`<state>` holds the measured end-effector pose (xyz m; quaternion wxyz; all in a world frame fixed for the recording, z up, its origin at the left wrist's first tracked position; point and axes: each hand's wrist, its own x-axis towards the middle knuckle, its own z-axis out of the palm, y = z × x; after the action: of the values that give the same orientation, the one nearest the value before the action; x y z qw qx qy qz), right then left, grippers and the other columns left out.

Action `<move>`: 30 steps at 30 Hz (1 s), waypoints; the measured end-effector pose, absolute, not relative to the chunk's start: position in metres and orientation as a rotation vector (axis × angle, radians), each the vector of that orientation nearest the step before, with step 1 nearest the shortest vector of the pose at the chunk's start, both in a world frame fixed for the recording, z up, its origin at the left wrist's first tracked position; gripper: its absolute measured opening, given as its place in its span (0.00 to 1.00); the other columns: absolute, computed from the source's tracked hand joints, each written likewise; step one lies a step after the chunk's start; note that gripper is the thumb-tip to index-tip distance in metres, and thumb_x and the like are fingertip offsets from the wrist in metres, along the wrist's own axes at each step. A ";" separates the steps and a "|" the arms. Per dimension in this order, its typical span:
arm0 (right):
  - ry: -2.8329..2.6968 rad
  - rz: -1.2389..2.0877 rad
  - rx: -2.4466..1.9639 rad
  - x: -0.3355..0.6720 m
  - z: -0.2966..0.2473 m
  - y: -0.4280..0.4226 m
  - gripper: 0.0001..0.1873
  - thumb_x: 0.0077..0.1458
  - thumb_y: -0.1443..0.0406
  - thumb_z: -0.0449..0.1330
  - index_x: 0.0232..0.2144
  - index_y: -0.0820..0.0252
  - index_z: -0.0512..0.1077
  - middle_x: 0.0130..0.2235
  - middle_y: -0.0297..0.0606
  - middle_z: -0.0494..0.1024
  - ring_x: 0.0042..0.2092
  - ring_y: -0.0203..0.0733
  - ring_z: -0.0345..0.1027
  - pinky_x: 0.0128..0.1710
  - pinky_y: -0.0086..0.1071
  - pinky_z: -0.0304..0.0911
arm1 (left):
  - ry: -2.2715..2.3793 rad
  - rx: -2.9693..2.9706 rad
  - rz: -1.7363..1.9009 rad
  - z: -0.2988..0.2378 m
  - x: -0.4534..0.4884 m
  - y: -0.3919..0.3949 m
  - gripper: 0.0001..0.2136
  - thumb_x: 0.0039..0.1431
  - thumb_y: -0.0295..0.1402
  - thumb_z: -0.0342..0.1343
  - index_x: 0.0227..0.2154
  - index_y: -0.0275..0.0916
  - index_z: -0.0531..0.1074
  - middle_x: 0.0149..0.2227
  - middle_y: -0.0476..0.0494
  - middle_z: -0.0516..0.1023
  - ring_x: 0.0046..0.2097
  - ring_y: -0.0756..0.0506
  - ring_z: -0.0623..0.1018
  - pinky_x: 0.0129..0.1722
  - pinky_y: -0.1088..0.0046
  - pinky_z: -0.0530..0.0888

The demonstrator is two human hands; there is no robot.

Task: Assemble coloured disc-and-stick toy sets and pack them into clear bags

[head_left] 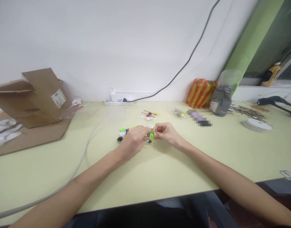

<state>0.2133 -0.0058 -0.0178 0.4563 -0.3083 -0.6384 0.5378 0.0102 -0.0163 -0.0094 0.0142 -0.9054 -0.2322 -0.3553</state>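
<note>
My right hand [167, 134] is closed in a pinch on a bright green plastic piece [151, 135], which has a round hub and a thin strip standing on edge. My left hand [136, 139] reaches in from the other side, thumb and finger closed at the green hub. Under and behind my left hand lie several small coloured plastic parts, partly hidden by it. Among them are a green disc [122, 129], a white disc [122, 134] and a black disc [120, 139]. A white disc [151, 126] shows just behind the green piece.
Farther back lie thin sticks with round hubs, one red [148, 115]. Bagged coloured parts [180, 113] are right of them. A cardboard box [41, 101] stands left, a power strip [119, 102] by the wall. A striped bag [199, 93] and white roll [256, 125] are right.
</note>
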 end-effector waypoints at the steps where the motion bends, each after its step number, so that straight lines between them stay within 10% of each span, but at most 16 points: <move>1: -1.581 1.308 -0.763 0.212 -0.017 -0.007 0.27 0.39 0.44 0.73 0.24 0.60 0.71 0.21 0.32 0.72 0.23 0.34 0.64 0.26 0.30 0.62 | -0.729 -2.807 -1.095 -0.009 0.010 -0.016 0.07 0.67 0.26 0.48 0.44 0.38 0.70 0.33 0.43 0.76 0.36 0.45 0.74 0.36 0.68 0.70; 21: -1.870 0.674 -0.865 0.206 -0.001 -0.021 0.19 0.64 0.50 0.54 0.31 0.58 0.69 0.30 0.35 0.73 0.32 0.38 0.66 0.33 0.30 0.63 | -0.859 -2.459 -0.918 0.010 0.006 -0.011 0.11 0.71 0.37 0.48 0.42 0.38 0.72 0.33 0.42 0.78 0.38 0.43 0.75 0.39 0.65 0.68; 30: -1.838 0.325 -1.091 0.251 -0.020 0.025 0.13 0.65 0.57 0.53 0.32 0.58 0.69 0.32 0.37 0.75 0.34 0.40 0.66 0.34 0.32 0.60 | -0.981 -2.463 -0.990 0.003 0.001 -0.003 0.22 0.70 0.32 0.47 0.65 0.36 0.59 0.30 0.47 0.76 0.35 0.45 0.75 0.40 0.68 0.70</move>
<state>0.2507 0.0247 -0.0196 0.4705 -0.4453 -0.7501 0.1328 0.0011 -0.0030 0.0029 0.1555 -0.8598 -0.3423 -0.3455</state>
